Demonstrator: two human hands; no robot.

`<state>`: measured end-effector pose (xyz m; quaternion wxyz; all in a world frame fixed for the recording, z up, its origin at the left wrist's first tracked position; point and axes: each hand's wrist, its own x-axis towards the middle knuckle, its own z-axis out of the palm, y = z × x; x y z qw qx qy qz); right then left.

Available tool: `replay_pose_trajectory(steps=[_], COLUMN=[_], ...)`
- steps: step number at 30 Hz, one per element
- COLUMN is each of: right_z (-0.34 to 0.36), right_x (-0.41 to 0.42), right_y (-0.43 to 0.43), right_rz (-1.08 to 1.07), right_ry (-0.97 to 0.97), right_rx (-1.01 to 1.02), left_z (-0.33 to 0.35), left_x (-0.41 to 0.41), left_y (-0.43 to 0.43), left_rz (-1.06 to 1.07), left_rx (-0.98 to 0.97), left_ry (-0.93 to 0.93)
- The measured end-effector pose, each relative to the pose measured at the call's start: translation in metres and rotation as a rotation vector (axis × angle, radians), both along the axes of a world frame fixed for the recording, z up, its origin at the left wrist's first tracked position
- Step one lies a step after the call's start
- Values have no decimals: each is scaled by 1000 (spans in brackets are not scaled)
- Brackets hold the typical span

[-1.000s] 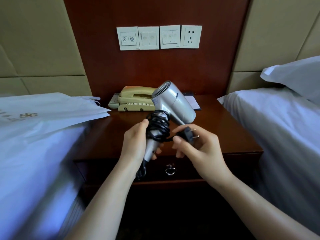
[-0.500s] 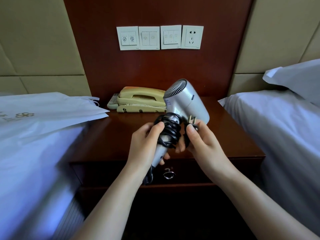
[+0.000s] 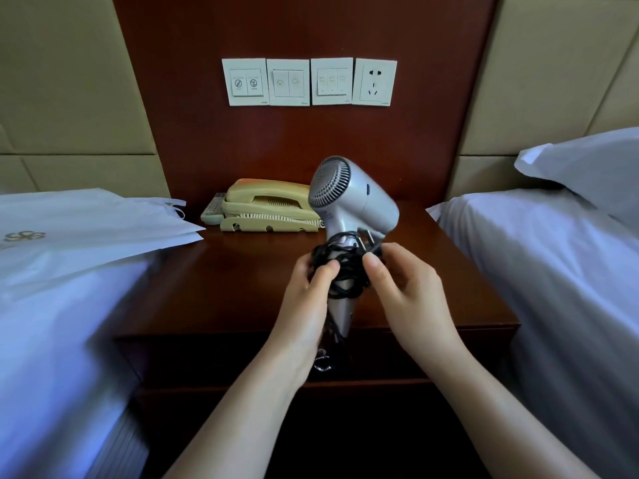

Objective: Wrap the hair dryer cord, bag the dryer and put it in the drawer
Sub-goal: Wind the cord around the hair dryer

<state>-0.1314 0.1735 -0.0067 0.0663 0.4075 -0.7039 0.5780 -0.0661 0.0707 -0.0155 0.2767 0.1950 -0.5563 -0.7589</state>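
Above the dark wooden nightstand [image 3: 224, 292], the silver hair dryer [image 3: 356, 198] stood grille-up. The left hand [image 3: 307, 305] held its handle, fingers curled round the wound black cord [image 3: 342, 267]. The right hand [image 3: 408, 292] pinched the plug [image 3: 375, 249] at the bundle's two o'clock. A beige telephone [image 3: 269, 205] sat at the dryer's nine o'clock, and farther that way a white bag [image 3: 86, 223] lay on a bed. Wall switches [image 3: 307, 81] hung at twelve, and the drawer [image 3: 207, 357] sat closed at six.

One dryer [image 3: 356, 198], one phone [image 3: 268, 205], four wall plates [image 3: 289, 82], perhaps one remote [image 3: 213, 210]
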Motion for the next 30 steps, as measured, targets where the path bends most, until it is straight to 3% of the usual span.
replay_pose_trajectory(steps=[7, 14, 18, 22, 25, 27, 30], right_z=[-9, -19, -19, -17, -17, -16, -16], right_x=[-10, -15, -15, -15, -18, -21, -23], right_y=[-20, -21, -20, -21, -23, -24, -25], right_rz=[-293, -172, -219, -238, -218, -216, -196], right_ry=[472, 294, 229, 197, 159, 139, 146], right_rx=[391, 467, 438, 394, 395, 405, 437], left_z=[-11, -19, -21, -22, -22, -22, -20], left_x=[-15, -21, -18, -8, -3, -4, -11], left_y=[-8, -7, -12, -25, -36, -42, -47], left_rz=[-132, -151, -202, -19, 59, 151, 162], left_rx=[371, 358, 148, -568, -833, -915, -791], left_ry=[-128, -261, -405, -563, -619, -585, -381])
